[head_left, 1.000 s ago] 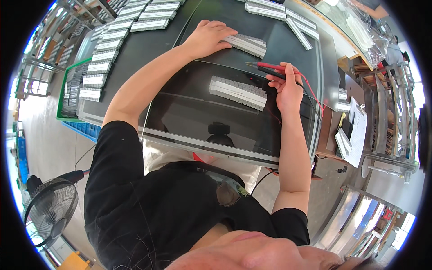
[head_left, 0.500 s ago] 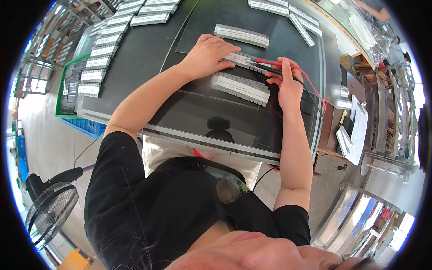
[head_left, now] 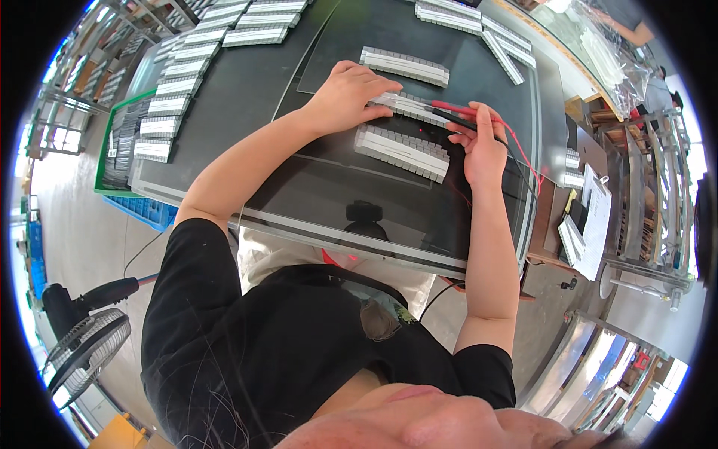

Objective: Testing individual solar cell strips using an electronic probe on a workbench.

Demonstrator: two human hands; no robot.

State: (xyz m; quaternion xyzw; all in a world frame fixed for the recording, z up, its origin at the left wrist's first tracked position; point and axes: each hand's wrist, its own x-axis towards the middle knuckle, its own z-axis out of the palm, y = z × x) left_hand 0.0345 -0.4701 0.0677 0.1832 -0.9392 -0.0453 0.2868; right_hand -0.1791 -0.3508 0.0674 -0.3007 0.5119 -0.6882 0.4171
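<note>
Three grey-and-white segmented strips lie on the dark glass tabletop (head_left: 314, 179) in front of me. My left hand (head_left: 345, 97) is closed on the left end of the middle strip (head_left: 404, 103), thumb at its near side and fingers at its far side. In my right hand (head_left: 485, 153) I grip a pair of test probes, a red probe (head_left: 454, 108) and a black probe (head_left: 455, 119). Their tips point left over the middle strip; whether they touch it I cannot tell. The far strip (head_left: 404, 66) and the near strip (head_left: 402, 153) lie apart from both hands.
More strips line the table's left side (head_left: 164, 105), beside a green crate (head_left: 105, 153). Several strips lie at the far right (head_left: 502, 56). Red and black leads run down from the probes. A clipboard with paper (head_left: 593, 228) is at right, a fan (head_left: 86, 352) at lower left.
My right hand and both probes have shifted slightly right along the middle strip. My left hand stays on the strip's left end. The whole view has moved a little.
</note>
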